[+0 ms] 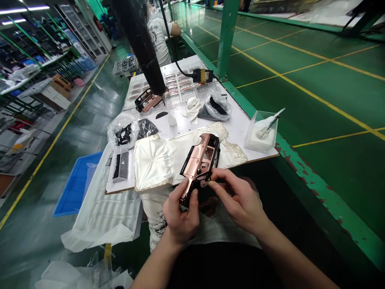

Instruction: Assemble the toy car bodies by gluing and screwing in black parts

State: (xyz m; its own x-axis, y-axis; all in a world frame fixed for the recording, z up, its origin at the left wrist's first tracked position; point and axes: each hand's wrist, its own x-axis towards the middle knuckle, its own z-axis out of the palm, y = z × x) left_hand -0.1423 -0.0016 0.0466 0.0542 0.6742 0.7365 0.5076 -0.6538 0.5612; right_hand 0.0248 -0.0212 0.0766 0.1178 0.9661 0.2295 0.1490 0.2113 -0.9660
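A copper-coloured model car body (195, 160) with black trim is tilted in my left hand (180, 214). That hand is closed around its near end, with thumb and fingers on opposite sides. My right hand (240, 200) pinches at the car's right side, close to the window openings. Whatever lies between those fingertips is too small to make out. Beneath the far part of the car is a white cloth-covered pad (156, 160) at the table's front edge.
A second copper car body (148, 100) lies farther back, near a dark hanging tube (144, 52). Bags of black parts (123, 134), a clear box with a brush (261, 134) and a small parts tray (121, 165) surround the pad. Another person (159, 40) sits beyond.
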